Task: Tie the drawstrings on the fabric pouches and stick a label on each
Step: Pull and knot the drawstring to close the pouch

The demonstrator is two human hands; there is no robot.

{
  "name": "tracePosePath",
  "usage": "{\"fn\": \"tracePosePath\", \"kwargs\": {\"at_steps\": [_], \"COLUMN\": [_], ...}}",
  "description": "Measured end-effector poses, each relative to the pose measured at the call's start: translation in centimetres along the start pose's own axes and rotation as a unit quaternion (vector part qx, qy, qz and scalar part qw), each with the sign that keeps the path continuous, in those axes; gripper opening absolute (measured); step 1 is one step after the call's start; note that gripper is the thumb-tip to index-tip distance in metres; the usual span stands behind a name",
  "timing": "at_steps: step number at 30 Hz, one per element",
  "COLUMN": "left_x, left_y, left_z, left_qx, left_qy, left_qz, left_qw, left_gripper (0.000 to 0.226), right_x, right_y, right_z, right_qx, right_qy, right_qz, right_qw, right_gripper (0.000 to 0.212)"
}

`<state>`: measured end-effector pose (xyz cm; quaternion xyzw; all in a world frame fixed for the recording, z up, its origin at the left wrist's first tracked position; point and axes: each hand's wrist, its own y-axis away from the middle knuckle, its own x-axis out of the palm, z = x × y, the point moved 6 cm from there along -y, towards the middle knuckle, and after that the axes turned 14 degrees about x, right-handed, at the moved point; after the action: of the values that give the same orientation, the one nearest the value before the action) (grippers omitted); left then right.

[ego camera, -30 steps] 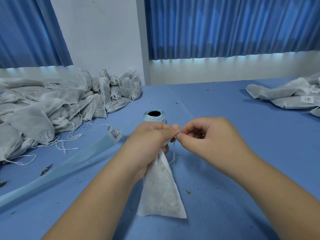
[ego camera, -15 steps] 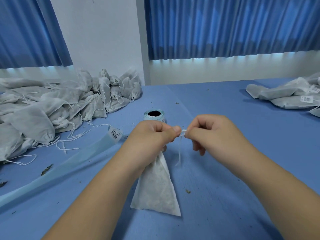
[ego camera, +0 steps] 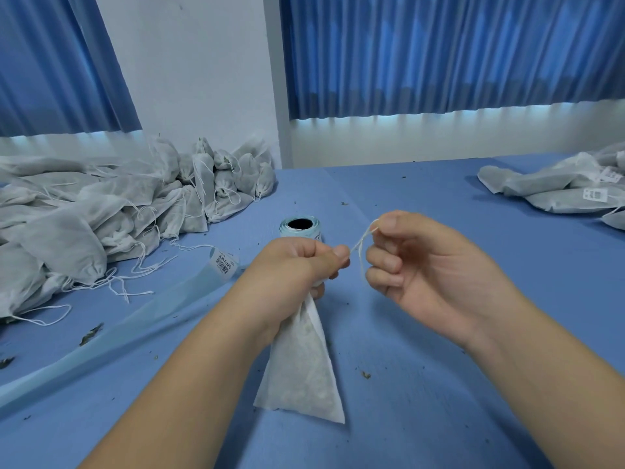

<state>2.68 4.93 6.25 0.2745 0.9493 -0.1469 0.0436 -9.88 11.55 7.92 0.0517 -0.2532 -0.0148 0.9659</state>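
The left hand (ego camera: pixel 297 265) is clenched round the gathered neck of a white pouch (ego camera: pixel 304 367). The right hand (ego camera: pixel 426 269), just beside it on the right, pinches the drawstring (ego camera: pixel 361 255) between thumb and forefinger, its other fingers loosely curled and holding nothing. The string leaves the left fist and runs right and slightly up to that pinch, and a slack loop hangs in the gap between the two hands, which do not touch. As I judge it, the coming move turns on this line: the neck is anchored on the left and the free end lies with the right hand, so a pull to close or knot the string would go rightward, away from the fist. The pouch's long axis runs far to near, with its neck at the far end inside the fist. It widens to a flat bottom edge on the near side, which seems to rest on the blue surface (ego camera: pixel 389 401). The cloth is thin and pale, greenish filling shows faintly through it, and no label is visible on it. Just beyond the left hand stands a label roll (ego camera: pixel 300 228), its backing strip (ego camera: pixel 101 319) trailing to the near left with one barcode label (ego camera: pixel 225 262) on it. A pile of pouches (ego camera: pixel 84 211) lies at far left, and labelled ones (ego camera: pixel 558 191) at far right.
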Motion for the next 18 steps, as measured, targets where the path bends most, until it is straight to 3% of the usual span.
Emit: {"fn": "tracePosePath", "kwargs": {"at_steps": [5, 10, 15, 18], "left_x": [-1.1, -0.4, -1.2, -1.1], "left_y": [-0.5, -0.4, -0.9, -1.0], "left_z": [-0.2, 0.3, 0.4, 0.6], "left_qx": [0.037, 0.028, 0.054, 0.065], "left_qy": [-0.084, -0.083, -0.124, -0.141], "left_qz": [-0.063, -0.024, -0.061, -0.036], "left_qw": [0.994, 0.996, 0.989, 0.987], "left_gripper": [0.032, 0.025, 0.028, 0.027], "right_x": [-0.5, -0.2, -0.3, -0.8], "right_y": [-0.1, -0.1, 0.2, 0.0], "right_z": [-0.7, -0.6, -0.8, -0.6], "right_qx": [0.119, 0.085, 0.152, 0.131], "right_qy": [0.007, -0.012, 0.025, 0.029], "right_qz": [0.007, 0.015, 0.043, 0.015], "right_qw": [0.993, 0.996, 0.987, 0.991], "right_gripper": [0.008, 0.02, 0.009, 0.014]}}
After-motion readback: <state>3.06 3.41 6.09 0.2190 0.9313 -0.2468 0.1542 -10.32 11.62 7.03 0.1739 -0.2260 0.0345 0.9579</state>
